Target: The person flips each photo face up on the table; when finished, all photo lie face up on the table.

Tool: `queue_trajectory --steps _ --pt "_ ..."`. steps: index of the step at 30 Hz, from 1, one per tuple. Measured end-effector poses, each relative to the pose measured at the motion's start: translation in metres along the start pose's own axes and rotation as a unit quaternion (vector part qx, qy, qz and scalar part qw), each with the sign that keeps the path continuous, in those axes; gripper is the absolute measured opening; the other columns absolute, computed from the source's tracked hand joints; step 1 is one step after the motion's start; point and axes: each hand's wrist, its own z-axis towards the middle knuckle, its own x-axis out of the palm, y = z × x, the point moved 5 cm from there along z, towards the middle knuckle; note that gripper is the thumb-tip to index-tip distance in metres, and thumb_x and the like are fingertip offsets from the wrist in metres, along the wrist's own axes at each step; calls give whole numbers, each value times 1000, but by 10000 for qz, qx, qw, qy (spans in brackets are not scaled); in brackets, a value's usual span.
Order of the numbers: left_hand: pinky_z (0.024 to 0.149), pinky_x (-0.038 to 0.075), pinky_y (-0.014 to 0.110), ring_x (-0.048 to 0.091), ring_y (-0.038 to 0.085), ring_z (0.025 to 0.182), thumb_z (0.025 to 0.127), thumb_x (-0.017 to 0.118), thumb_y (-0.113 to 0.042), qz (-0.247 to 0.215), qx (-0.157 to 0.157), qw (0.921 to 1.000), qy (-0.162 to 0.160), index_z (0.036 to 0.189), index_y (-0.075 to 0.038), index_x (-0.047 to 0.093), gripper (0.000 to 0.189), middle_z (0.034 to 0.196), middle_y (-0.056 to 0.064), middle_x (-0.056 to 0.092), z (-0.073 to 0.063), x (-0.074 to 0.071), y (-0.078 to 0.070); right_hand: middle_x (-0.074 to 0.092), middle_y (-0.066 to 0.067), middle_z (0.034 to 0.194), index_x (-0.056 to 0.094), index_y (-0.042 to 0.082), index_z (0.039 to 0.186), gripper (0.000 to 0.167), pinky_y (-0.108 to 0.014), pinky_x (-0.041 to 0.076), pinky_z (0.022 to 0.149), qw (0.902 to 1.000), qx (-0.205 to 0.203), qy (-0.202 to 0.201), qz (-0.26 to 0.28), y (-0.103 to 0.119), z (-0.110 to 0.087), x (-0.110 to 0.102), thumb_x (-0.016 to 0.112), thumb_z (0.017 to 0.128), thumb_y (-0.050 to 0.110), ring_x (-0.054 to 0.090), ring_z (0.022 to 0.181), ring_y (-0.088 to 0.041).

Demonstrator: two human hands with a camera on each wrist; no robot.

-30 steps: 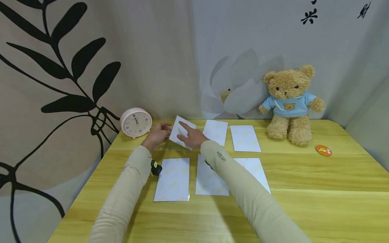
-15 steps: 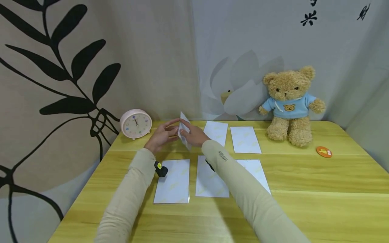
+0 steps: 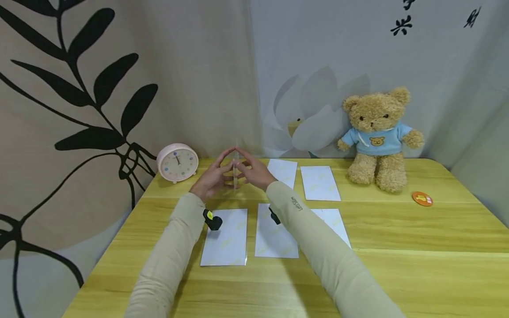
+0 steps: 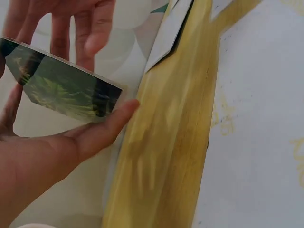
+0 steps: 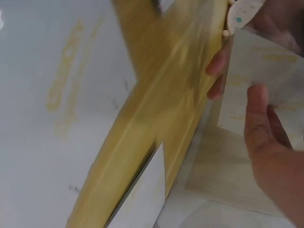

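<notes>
Between the two hands a photo print (image 3: 236,168) stands upright, seen almost edge-on in the head view. Its glossy picture side, dark with green leaves, faces the left hand (image 3: 210,180); in the left wrist view, that hand's thumb and fingers hold the photo print (image 4: 61,80) by its edges. The right hand (image 3: 257,174) holds it from the other side. In the right wrist view its thumb (image 5: 258,109) lies against the white back, which bears faint yellow lettering. Both index fingers meet near the top edge.
Several white sheets lie face down in two rows, among them a front left sheet (image 3: 224,243) and a back right sheet (image 3: 320,183). A pink clock (image 3: 177,162) stands at the back left, a teddy bear (image 3: 377,141) at the back right near an orange disc (image 3: 422,198).
The photo print has turned from showing its white back to nearly edge-on. The left hand has moved right and taken hold of it, alongside the right hand.
</notes>
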Motion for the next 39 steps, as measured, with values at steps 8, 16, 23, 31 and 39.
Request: queue_trajectory --steps 8,16,23,31,39 --pt "113 36 66 37 44 145 104 54 -30 876 33 9961 -128 149 -55 35 54 160 18 31 -1 -1 -5 47 -17 153 26 34 159 54 -56 51 102 9940 89 16 1086 2 3 -4 43 109 33 59 126 -44" --pt "111 41 60 45 37 136 97 68 -21 1950 -68 9779 -753 149 -44 42 63 157 19 31 -3 -5 -12 55 -18 146 40 23 155 54 -49 56 97 9936 10 -541 997 3 -1 -12 54 104 14 67 115 -35" --pt "114 40 54 38 38 144 89 75 -8 2599 85 9612 -919 151 -24 46 70 167 11 23 -7 -6 -15 64 -12 138 48 23 150 59 -41 60 90 9923 -197 -1187 293 -2 -5 -23 64 97 3 70 111 -31" --pt "119 32 60 26 42 151 90 74 -13 3009 156 9486 -972 150 -24 46 67 168 11 17 -16 -3 -24 64 -5 140 41 23 154 73 -24 54 61 9797 -476 -1918 -321 -6 -11 -32 68 92 -1 75 93 -25" --pt "111 43 56 30 42 150 90 73 -12 2922 132 9518 -923 150 -17 46 65 165 18 22 -20 -10 -27 64 -10 140 41 21 154 72 -33 62 79 9786 -484 -1972 -337 -13 -12 -31 68 91 -3 75 95 -26"
